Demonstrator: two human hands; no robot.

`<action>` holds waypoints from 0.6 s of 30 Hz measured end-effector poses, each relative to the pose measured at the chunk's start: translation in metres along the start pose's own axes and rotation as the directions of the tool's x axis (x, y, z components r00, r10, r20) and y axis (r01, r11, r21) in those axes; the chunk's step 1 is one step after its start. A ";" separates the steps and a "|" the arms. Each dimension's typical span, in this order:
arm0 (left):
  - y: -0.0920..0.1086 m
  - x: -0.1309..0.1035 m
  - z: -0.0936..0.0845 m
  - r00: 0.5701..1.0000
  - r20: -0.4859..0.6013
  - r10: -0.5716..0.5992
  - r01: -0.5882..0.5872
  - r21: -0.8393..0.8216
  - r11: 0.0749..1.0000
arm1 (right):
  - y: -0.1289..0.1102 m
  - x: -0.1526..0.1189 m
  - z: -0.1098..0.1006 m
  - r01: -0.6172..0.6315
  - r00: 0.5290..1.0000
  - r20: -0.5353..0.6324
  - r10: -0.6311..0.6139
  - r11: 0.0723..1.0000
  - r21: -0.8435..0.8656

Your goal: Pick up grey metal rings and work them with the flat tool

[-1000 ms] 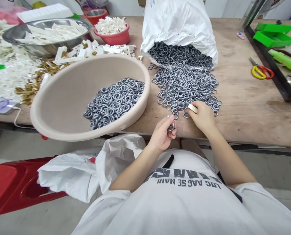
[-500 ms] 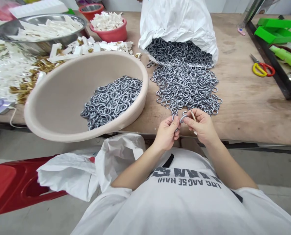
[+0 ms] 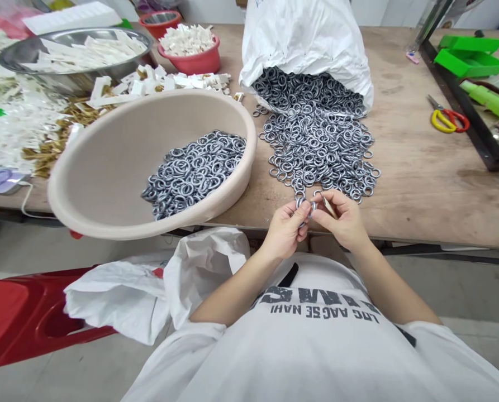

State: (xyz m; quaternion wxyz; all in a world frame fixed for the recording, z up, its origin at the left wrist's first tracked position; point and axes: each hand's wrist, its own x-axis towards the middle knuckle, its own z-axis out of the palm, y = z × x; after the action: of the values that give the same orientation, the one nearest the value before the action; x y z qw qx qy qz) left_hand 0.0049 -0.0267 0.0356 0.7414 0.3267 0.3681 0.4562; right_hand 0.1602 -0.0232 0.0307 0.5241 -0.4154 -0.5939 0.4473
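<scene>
A red stool [image 3: 27, 312] stands low at the far left, with a white bag [image 3: 148, 290] crumpled beside it, under the table [image 3: 421, 184] edge. On the table's left part lie white pieces [image 3: 6, 128] and brass bits [image 3: 52, 148], behind them a steel bowl [image 3: 43, 47] full of white strips and a red bowl [image 3: 190, 58] heaped with white blocks. A beige basin [image 3: 107, 184] juts over the near edge; grey rings [image 3: 194, 170] are piled in its right half.

Just right of the basin, at the table's near edge, the left hand [image 3: 285, 231] is curled, thumb and forefinger pinching a small bunch of rings [image 3: 303, 204]. The right hand [image 3: 345, 220] meets it there: its fingertips [image 3: 316, 211] pinch the same bunch from the other side, so the two hands touch at the rings. A pale strip [image 3: 328, 206] sticks out between the right hand's fingers; how it is gripped I cannot tell. The bunch sits just below the near tip of the ring heap [image 3: 318, 145], which spreads over the table from the open mouth of a white sack [image 3: 308, 39] lying on its side.

Farther right, well apart from the hands, scissors [image 3: 448, 118] with yellow and red handles lie on the bare wood, near a black frame [image 3: 462, 100]. Green trays [image 3: 471, 56] sit at the far right corner.
</scene>
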 end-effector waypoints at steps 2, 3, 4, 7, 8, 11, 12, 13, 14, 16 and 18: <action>-0.002 -0.002 0.001 0.999 0.029 -0.017 0.017 0.010 1.000 | 0.000 -0.001 0.002 -0.036 0.999 0.002 0.036 0.999 0.014; -0.003 -0.003 0.001 0.998 0.050 -0.029 0.028 0.011 1.000 | 0.000 -0.001 0.003 -0.048 0.999 0.006 0.048 0.999 0.022; -0.003 -0.004 0.002 0.997 0.070 -0.038 0.037 0.010 0.999 | 0.001 -0.001 0.004 -0.055 0.998 0.013 0.055 0.998 0.029; -0.003 -0.008 0.003 0.993 0.106 -0.056 0.057 -0.007 0.998 | 0.003 -0.002 0.005 -0.049 0.999 0.024 0.048 0.998 0.042; -0.003 -0.009 0.004 0.992 0.108 -0.060 0.062 -0.012 0.998 | 0.003 -0.002 0.005 -0.038 0.999 0.028 0.037 0.999 0.039; -0.003 -0.010 0.005 0.996 0.082 -0.043 0.045 -0.025 0.999 | 0.004 -0.003 0.005 0.015 0.999 0.032 -0.015 1.000 0.003; -0.003 -0.010 0.005 0.997 0.068 -0.031 0.033 -0.032 0.999 | 0.003 -0.003 0.006 0.032 0.999 0.033 -0.032 0.999 -0.012; -0.003 -0.009 0.006 0.998 0.055 -0.022 0.024 -0.042 0.999 | 0.003 -0.003 0.006 0.042 0.999 0.035 -0.041 0.999 -0.027; -0.002 -0.009 0.006 0.999 0.044 -0.014 0.017 -0.053 0.998 | 0.003 -0.003 0.006 0.048 0.998 0.036 -0.046 0.998 -0.044; -0.002 -0.008 0.006 1.000 0.022 -0.002 0.004 -0.076 0.997 | 0.001 -0.003 0.006 0.057 0.998 0.032 -0.054 0.995 -0.087; 0.000 -0.006 0.006 1.000 -0.008 0.009 -0.010 -0.093 0.996 | 0.000 -0.004 0.006 0.082 0.997 0.007 -0.082 0.987 -0.137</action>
State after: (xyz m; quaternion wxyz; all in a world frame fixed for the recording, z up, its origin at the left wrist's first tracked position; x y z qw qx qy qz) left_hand 0.0083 -0.0335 0.0407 0.7522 0.2917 0.3477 0.4776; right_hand 0.1550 -0.0275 0.0297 0.5118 -0.4254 -0.6402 0.3837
